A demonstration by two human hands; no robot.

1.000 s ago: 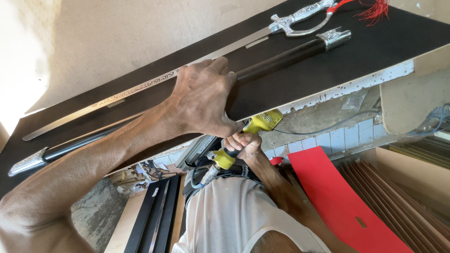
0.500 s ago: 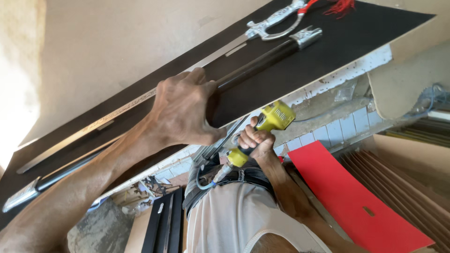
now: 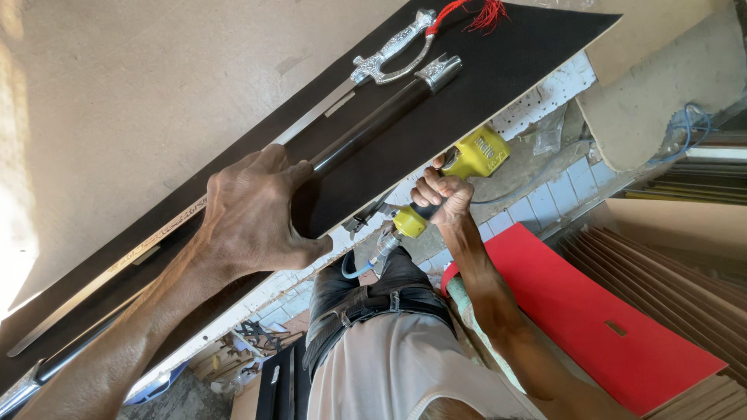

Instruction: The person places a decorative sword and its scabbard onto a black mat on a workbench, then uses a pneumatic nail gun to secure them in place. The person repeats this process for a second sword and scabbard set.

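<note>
The left hand (image 3: pixel 253 214) lies flat, fingers spread, pressing the black scabbard (image 3: pixel 373 128) against the black board (image 3: pixel 513 62); its grip closes on nothing. The right hand (image 3: pixel 443 198) has its grip wrapped tight around the yellow air tool (image 3: pixel 467 163), held just under the board's edge. A silver-hilted sword (image 3: pixel 389 54) lies beside the scabbard.

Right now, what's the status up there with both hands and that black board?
Left hand flat on scabbard, pressing black board. Right hand gripping yellow air tool at board's edge. Sword beside scabbard. Nothing blocking.
</note>
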